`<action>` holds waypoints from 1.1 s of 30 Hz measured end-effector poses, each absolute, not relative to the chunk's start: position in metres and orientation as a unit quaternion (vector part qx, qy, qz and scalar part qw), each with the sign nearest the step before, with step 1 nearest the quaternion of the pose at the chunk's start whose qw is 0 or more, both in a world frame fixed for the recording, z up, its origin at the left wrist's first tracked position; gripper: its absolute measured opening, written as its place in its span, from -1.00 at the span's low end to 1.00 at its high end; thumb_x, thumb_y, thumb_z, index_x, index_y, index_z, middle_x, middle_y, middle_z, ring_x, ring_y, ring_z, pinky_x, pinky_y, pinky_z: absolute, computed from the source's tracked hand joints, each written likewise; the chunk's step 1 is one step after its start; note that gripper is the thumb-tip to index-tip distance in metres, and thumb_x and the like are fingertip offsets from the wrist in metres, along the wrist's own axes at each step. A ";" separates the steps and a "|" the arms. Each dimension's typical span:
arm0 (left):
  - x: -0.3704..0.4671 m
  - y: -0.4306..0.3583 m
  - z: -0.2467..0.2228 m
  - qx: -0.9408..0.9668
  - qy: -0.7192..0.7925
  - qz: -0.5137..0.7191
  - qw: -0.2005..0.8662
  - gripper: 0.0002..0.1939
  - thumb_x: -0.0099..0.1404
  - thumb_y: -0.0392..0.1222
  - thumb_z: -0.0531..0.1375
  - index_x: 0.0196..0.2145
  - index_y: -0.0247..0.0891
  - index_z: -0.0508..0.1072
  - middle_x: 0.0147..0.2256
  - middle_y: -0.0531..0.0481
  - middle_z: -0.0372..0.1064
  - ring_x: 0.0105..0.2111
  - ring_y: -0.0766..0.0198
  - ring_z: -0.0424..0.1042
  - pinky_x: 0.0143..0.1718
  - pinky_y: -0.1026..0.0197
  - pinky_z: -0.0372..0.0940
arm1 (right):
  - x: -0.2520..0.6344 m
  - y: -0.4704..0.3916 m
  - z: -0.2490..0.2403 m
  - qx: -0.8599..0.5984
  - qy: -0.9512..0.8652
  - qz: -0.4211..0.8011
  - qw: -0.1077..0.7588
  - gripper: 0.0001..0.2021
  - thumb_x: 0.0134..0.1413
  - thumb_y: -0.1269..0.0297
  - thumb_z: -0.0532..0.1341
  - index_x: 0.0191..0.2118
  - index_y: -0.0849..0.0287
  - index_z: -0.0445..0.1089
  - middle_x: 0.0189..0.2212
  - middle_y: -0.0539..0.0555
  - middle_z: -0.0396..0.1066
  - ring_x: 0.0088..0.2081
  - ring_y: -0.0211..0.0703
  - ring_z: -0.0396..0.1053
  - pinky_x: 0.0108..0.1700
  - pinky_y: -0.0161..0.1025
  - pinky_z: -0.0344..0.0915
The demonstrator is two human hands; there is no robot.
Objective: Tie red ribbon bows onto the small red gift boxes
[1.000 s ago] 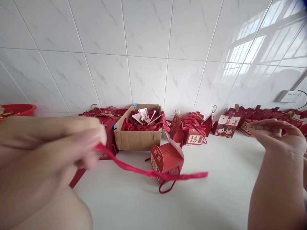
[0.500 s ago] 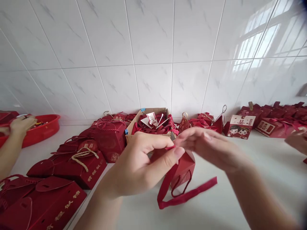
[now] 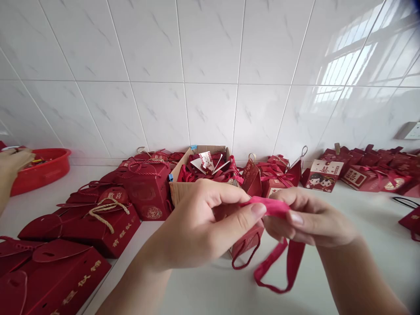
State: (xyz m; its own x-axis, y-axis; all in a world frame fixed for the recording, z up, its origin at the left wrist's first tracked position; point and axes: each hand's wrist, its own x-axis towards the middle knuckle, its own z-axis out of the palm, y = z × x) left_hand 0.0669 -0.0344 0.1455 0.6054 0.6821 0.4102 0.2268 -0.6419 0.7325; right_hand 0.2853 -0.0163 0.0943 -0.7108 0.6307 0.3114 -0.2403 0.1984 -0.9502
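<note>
A dark pink ribbon is stretched between my two hands. My left hand pinches one part of it between thumb and forefinger. With thumb and fingers, my right hand grips it a short way to the right. Below the right hand the rest of the ribbon hangs in a loop. Behind my hands stands a small red gift box with a dark red cord handle; its upper part is mostly hidden by my left hand.
Several red gift boxes line the left side. At the wall stands an open cardboard box of ribbons and cards. More boxes stand at right. Far left, another person's hand is over a red basin.
My right hand has closed on the ribbon, drawing its loose length up and to the right. The view has shifted slightly, and the other person's hand at the right edge is out of sight.
</note>
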 end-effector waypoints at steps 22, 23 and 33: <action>0.098 0.009 0.097 0.865 0.482 0.059 0.125 -0.68 0.19 -0.01 0.10 -0.16 -0.21 0.42 -0.21 -0.16 0.38 -0.20 0.03 0.40 -0.31 0.13 0.28 | 0.343 0.012 0.105 -0.596 -0.687 0.288 0.299 -0.55 0.02 -0.13 0.17 -0.56 0.18 0.21 -0.61 -0.10 -0.07 -0.56 -0.35 -0.14 -0.54 -0.30 -0.16; 0.101 0.010 0.095 0.863 0.484 0.049 0.135 -0.68 0.19 -0.01 0.10 -0.16 -0.21 0.41 -0.21 -0.15 0.38 -0.19 0.03 0.40 -0.31 0.14 0.29 | 0.343 0.014 0.104 -0.606 -0.686 0.283 0.286 -0.54 0.00 -0.14 0.17 -0.58 0.17 0.16 -0.62 -0.10 -0.08 -0.57 -0.35 -0.15 -0.54 -0.30 -0.17; 0.097 0.016 0.098 0.884 0.447 -0.052 0.126 -0.58 0.06 0.03 0.21 -0.13 -0.17 0.35 -0.16 -0.10 0.37 -0.15 0.00 0.36 -0.40 0.18 0.24 | 0.337 0.019 0.102 -0.577 -0.722 0.306 0.227 -0.51 0.04 -0.09 0.16 -0.62 0.15 -0.01 -0.63 -0.11 -0.16 -0.58 -0.35 -0.18 -0.54 -0.28 -0.20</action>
State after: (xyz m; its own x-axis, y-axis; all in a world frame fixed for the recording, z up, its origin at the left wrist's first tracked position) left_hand 0.0969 0.0155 0.0976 0.5957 0.7769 -0.2039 0.8030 -0.5695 0.1759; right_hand 0.3369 0.0186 0.1019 -0.2304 0.9728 -0.0252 0.6945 0.1462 -0.7045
